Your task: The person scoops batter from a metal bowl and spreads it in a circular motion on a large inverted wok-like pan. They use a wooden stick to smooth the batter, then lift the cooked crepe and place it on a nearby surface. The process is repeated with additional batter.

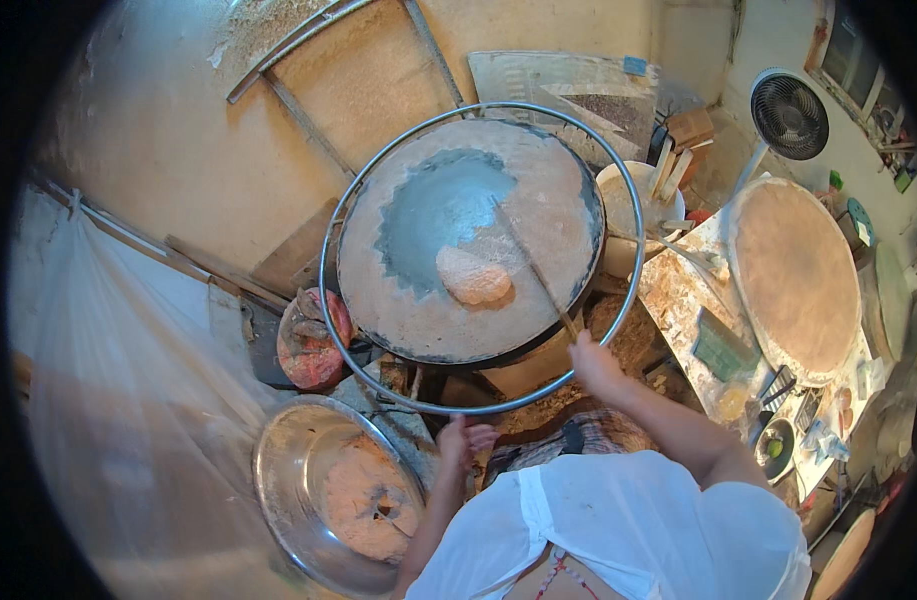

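Note:
In front of me is a large round plate (378, 315), like a griddle, with a metal ring (330, 290) around it. A pale tan layer covers most of its top, leaving a jagged blue-grey patch (443, 215) bare. A soft lump of pinkish dough (475, 277) sits on the plate near that patch. My right hand (595, 365), closed near the ring's right front, grips a long thin stick (535, 268) that reaches across the plate beside the dough. My left hand (465, 440) is just below the ring's front edge, fingers apart, holding nothing.
A big steel basin (278, 470) with pinkish dough inside stands at front left. Clear plastic sheeting (128, 420) hangs on the left. A red-stained bundle (313, 345) lies by the ring. On the right, a table holds a large round tan disc (796, 275); a fan (788, 115) stands behind.

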A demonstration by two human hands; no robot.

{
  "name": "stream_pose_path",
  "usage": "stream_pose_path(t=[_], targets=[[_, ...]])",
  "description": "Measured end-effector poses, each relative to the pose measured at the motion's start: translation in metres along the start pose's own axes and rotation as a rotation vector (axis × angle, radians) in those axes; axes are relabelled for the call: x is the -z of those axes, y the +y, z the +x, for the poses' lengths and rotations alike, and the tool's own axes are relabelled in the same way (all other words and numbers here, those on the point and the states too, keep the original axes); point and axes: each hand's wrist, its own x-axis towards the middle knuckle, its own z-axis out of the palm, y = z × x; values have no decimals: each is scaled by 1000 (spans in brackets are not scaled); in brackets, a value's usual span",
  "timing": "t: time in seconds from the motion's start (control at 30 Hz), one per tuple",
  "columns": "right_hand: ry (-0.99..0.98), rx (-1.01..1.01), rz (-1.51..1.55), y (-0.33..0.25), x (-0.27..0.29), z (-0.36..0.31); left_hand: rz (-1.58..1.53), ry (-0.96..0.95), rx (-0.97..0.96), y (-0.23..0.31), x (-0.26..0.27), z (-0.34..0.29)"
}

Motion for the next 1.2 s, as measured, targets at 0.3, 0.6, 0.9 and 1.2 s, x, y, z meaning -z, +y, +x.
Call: stream_pose_path(t=[0.3, 0.6, 0.9, 1.2], targets=[[-74, 35, -76, -7, 29, 2, -56, 14, 64, 2, -28, 20], [-96, 123, -109, 13, 26, 0, 444, -358, 240, -1, -58, -6], [-163, 101, -4, -4, -1, -5, -87, 327, -11, 22, -13, 22], [-132, 54, 105, -17, -38, -2, 73, -801, 524, -30, -47, 70]])
